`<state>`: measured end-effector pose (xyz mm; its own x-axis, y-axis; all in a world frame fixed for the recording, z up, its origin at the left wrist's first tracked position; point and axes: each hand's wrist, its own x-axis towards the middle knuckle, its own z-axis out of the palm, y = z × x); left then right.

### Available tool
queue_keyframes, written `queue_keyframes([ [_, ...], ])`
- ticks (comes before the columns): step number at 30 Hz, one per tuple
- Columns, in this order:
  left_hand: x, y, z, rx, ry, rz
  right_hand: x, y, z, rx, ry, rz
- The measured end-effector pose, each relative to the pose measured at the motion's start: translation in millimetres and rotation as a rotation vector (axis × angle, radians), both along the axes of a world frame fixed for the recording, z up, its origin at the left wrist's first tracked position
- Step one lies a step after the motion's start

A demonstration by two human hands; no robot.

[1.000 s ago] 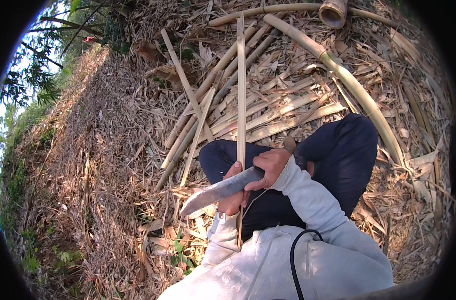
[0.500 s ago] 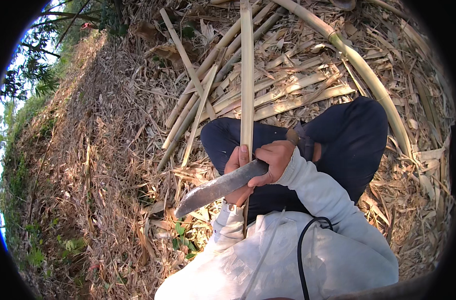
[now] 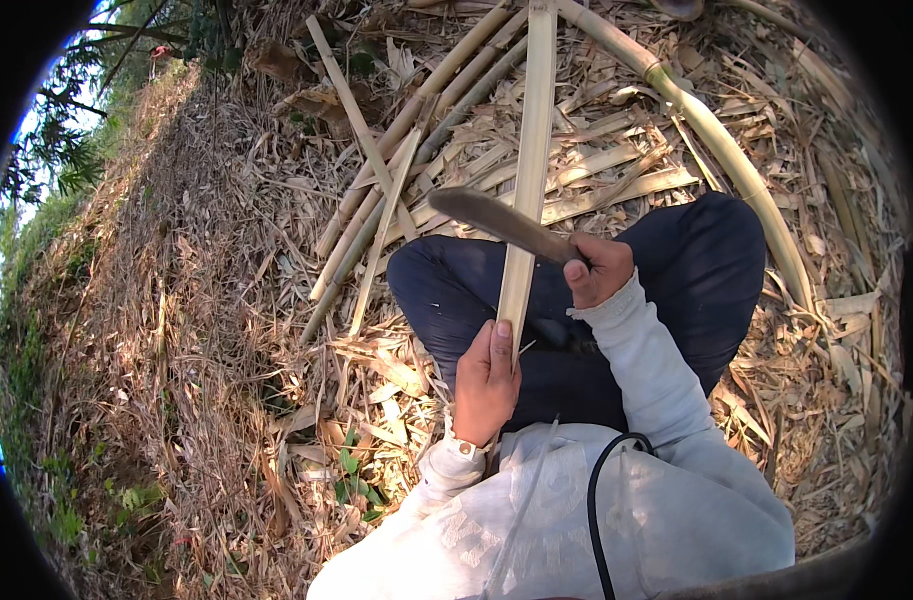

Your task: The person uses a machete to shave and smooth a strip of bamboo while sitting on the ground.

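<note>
A long, pale bamboo strip (image 3: 534, 140) runs from the top edge of the view down to my lap. My left hand (image 3: 487, 385) grips it near its close end, thumb on top. In my right hand (image 3: 602, 272) is a machete (image 3: 497, 222), held by its handle, which my fingers mostly cover. Its broad dark blade points left and crosses over the strip ahead of my left hand. Whether the blade touches the strip, I cannot tell. Both hands are over my dark trousers (image 3: 557, 380), between my bent knees.
Several bamboo poles (image 3: 417, 130) lie ahead to the left, with thinner split pieces (image 3: 385, 235) across them. A thick curved bamboo pole (image 3: 717, 135) stretches along the right. Flat strips (image 3: 617, 190) and dry shavings cover the ground. A black cable (image 3: 594, 500) hangs over my shirt.
The machete has moved from over my left hand forward and right, farther along the strip. My hands have drawn apart, and the far part of the strip has shifted right.
</note>
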<state>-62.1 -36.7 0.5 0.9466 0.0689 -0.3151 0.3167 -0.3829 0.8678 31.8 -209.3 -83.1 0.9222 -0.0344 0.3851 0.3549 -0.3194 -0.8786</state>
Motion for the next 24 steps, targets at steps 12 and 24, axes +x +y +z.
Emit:
queue_keyframes([
  [12, 7.0, 22.2, -26.0, 0.184, -0.209, -0.004, -24.9, 36.6, 18.8, -0.257, -0.321, 0.26],
  [24, 9.7, 18.9, -32.6, 0.495, -0.645, -0.218, -16.9, 14.6, 23.4, -0.406, -0.403, 0.211],
])
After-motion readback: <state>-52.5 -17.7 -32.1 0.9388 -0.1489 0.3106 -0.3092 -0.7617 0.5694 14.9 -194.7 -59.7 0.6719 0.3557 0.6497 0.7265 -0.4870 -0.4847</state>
